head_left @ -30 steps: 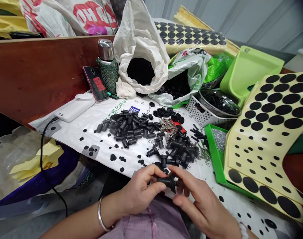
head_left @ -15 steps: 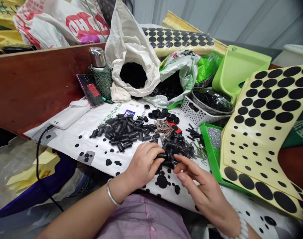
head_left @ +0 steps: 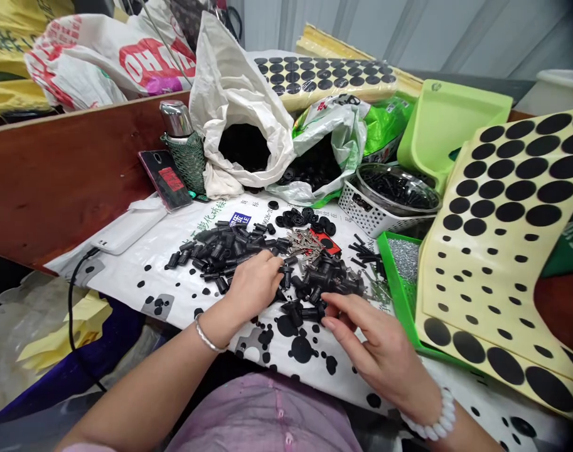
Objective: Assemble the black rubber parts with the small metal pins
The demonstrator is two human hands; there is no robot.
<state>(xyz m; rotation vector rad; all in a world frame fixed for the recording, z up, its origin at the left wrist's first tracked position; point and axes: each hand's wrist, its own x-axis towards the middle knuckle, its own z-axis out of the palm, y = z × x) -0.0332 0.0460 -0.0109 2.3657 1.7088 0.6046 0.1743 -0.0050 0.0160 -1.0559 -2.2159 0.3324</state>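
My left hand [head_left: 258, 284] has its fingers curled at the front of a pile of small black tubular parts [head_left: 227, 245]. A flanged black part [head_left: 287, 275] shows at its fingertips. My right hand [head_left: 378, 342] pinches the end of another black tubular part [head_left: 310, 313] between thumb and index finger, low over the sheet. Beside that one lies a further black part [head_left: 293, 312]. Flanged black pieces [head_left: 326, 273] are heaped between the hands, and small silvery metal pieces [head_left: 304, 245] lie behind them.
Black round caps [head_left: 326, 226] sit farther back. A green tray [head_left: 399, 301] with silvery bits stands at right, under yellow sheets of black discs [head_left: 474, 276]. Behind are a white basket [head_left: 361, 207], an open white sack [head_left: 211, 138], a phone [head_left: 166, 179] and a flask [head_left: 185, 150].
My left hand has moved left, away from the right hand, to the edge of the tube pile. The right hand's thumb and index finger have stayed near the black part.
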